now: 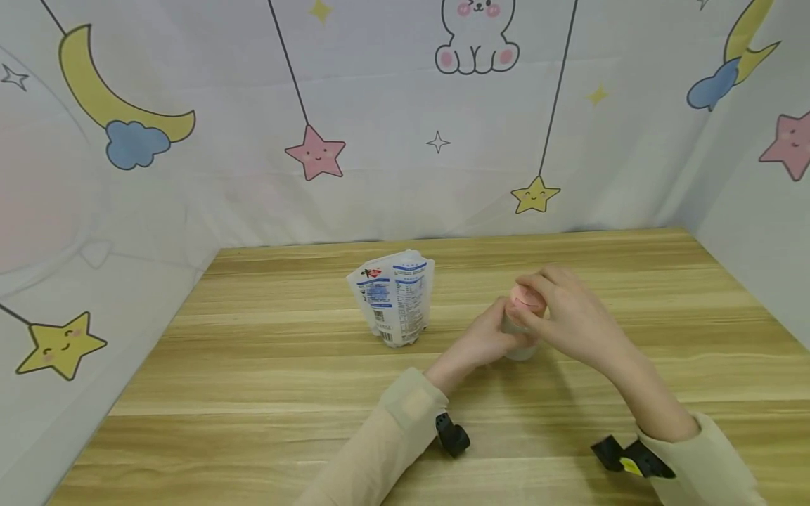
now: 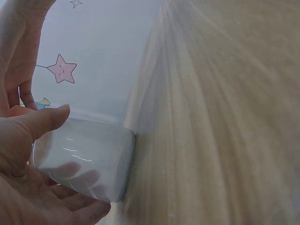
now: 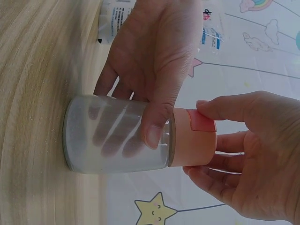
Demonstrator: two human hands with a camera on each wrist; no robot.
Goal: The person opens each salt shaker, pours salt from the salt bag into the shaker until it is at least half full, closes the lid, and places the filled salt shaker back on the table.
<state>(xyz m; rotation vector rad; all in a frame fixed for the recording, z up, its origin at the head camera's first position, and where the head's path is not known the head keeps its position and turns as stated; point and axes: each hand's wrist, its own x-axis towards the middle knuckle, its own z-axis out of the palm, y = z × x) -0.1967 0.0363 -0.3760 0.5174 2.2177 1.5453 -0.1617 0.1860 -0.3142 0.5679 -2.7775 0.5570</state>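
Observation:
A clear jar (image 3: 126, 161) with a pink-orange lid (image 3: 194, 145) stands upright on the wooden table. My left hand (image 1: 484, 336) is wrapped round the jar's body, thumb on the near side and fingers showing through the wall. From above, my right hand (image 1: 572, 316) grips the lid between thumb and fingers. The lid sits on the jar's neck. In the left wrist view the jar (image 2: 89, 154) has its base on the tabletop; whatever is inside cannot be made out clearly.
To the left of the jar a white printed pouch (image 1: 395, 299) stands on the wooden table (image 1: 285, 422). A pale curtain (image 1: 392, 197) with stars and moons hangs behind the table's far edge. Black wrist cameras hang at both sleeves.

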